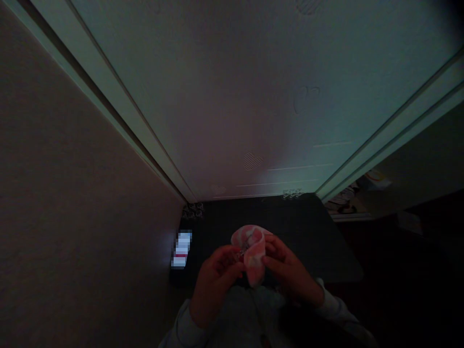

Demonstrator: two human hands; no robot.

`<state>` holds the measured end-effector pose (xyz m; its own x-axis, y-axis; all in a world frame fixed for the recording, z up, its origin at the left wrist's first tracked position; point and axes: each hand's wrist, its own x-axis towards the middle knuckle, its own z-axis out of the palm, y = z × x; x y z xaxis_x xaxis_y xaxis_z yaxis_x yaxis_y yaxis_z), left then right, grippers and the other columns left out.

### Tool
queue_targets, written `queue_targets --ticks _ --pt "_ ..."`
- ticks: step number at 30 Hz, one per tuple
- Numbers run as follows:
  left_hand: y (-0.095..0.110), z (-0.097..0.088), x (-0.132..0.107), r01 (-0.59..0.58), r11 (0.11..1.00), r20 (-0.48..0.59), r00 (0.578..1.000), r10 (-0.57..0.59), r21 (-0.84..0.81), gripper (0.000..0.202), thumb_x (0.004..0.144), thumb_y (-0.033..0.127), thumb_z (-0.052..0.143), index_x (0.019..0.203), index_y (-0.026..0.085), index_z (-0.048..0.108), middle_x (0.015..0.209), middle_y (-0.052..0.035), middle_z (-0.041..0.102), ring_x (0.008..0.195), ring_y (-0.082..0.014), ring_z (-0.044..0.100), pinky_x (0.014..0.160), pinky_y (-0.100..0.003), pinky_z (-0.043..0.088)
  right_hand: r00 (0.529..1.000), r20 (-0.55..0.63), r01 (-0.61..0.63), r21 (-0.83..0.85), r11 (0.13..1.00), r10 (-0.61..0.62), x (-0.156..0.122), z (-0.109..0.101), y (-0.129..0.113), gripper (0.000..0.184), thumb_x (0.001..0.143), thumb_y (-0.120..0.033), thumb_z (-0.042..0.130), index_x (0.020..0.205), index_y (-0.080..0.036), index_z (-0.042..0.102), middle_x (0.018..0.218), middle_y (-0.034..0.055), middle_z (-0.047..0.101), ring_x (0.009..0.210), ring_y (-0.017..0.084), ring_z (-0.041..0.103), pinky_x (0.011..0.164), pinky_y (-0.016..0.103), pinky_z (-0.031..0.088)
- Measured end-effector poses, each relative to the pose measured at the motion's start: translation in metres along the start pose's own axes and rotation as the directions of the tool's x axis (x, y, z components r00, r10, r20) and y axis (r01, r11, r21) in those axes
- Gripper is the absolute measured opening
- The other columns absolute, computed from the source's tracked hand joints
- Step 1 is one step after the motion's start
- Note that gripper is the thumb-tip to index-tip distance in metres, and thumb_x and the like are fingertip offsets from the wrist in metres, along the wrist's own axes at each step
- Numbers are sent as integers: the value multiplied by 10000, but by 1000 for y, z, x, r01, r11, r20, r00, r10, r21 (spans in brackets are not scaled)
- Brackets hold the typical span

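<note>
A small pink and white piece of cloth (252, 253) is held up between both my hands over a dark surface (308, 232). My left hand (212, 280) pinches its left edge with fingers curled. My right hand (284, 268) grips its right side, fingers closed on the fabric. The room is very dim, so details of the cloth are hard to make out.
A lit phone screen (181, 249) lies at the dark surface's left edge. A pale door (253, 96) rises straight ahead, with a wall (72, 193) on the left. Papers or packets (348, 198) sit on a shelf at the right.
</note>
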<state>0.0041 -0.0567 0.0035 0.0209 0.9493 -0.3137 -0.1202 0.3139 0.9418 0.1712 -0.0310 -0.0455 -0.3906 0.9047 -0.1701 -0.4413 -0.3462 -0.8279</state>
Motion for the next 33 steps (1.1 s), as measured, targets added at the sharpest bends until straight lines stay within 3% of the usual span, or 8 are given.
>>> queue_targets --ticks 3,7,11,14,17,23,28,33 --pt "-2 0 -2 -25 997 83 996 19 75 211 688 183 650 897 180 625 788 -17 687 714 -160 632 633 -248 490 995 -68 61 -202 977 -76 1 -2 -1 221 707 -323 690 898 -223 643 925 43 620 864 191 582 781 310 459" --pt "1 0 -5 -216 919 128 975 183 329 228 709 133 589 927 184 629 783 -21 683 719 -166 635 671 -260 496 984 -60 136 -373 918 -170 1 -1 -6 166 712 -354 675 796 -212 694 1063 63 526 990 220 525 842 301 437" --pt "4 -2 -6 -408 753 247 913 326 516 272 722 86 549 963 200 607 819 -19 677 721 -158 621 690 -255 495 999 -33 33 -211 977 -40 -2 1 -6 290 664 -392 713 896 -227 658 929 33 590 826 188 562 721 282 464" --pt "4 -3 -4 -500 644 352 866 355 580 337 732 55 516 1022 214 583 902 -34 671 769 -164 621 717 -266 503 997 -59 -55 -106 993 49 -2 1 -3 334 636 -424 729 873 -210 633 744 -5 599 651 142 535 606 250 441" --pt "4 -4 -4 -564 567 426 825 371 600 397 751 40 498 1099 224 552 1016 -61 660 917 -192 614 813 -308 498 993 -93 -82 -63 995 76 -2 0 -2 325 614 -419 746 803 -181 630 721 -8 584 616 121 510 581 236 422" --pt "5 -5 -10 -598 522 478 801 361 609 395 815 77 520 1170 248 526 1099 -63 649 1029 -195 592 898 -307 480 988 -79 -139 -108 984 131 -3 -5 -9 300 607 -374 748 754 -161 598 636 -26 537 548 101 456 504 212 366" --pt "6 -5 -11 -612 484 507 790 344 625 342 849 126 507 1169 242 525 1097 -71 652 1022 -199 600 893 -312 493 995 -66 -91 -215 972 79 -5 -2 -15 311 599 -355 749 805 -164 615 704 -14 571 625 124 485 599 239 408" --pt "13 1 -9 -620 377 552 785 282 689 299 875 112 433 1145 204 523 1091 -67 643 1015 -195 596 901 -337 495 979 -189 -101 -148 984 72 -2 10 -8 308 654 -450 677 737 -163 600 642 -26 544 568 112 452 554 227 389"
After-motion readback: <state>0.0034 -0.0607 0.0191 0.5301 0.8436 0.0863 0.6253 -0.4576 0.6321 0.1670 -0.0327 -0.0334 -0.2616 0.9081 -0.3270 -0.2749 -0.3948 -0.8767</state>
